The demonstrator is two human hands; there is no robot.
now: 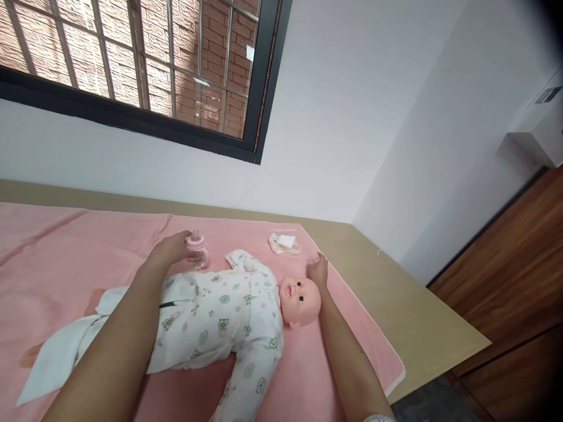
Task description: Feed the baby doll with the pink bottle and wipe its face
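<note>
Pink mat (39,258): spread over the tan tabletop (431,325), pale-edged, with creases toward the left.
Left hand (171,249): reaches over the doll's (220,319) lower body, fingers wrapped round the near side of the baby bottle (201,258).
Baby bottle: upright on or just above the mat, beyond the doll's waist; clear body, pink collar, pale translucent teat pointing up and uncovered; the fingers hide part of its side.
Doll: on its back, bald head to the right, in a white top printed with small green and pink figures.
Opened packet (285,248): crumpled and clear, beyond the doll's head, a white card on it.
Clear cap (312,263): small, rounded, faintly pink, beside the head near the mat's edge.
Right hand (322,273): fingers curled narrowly round the cap, partly covering it.
</note>
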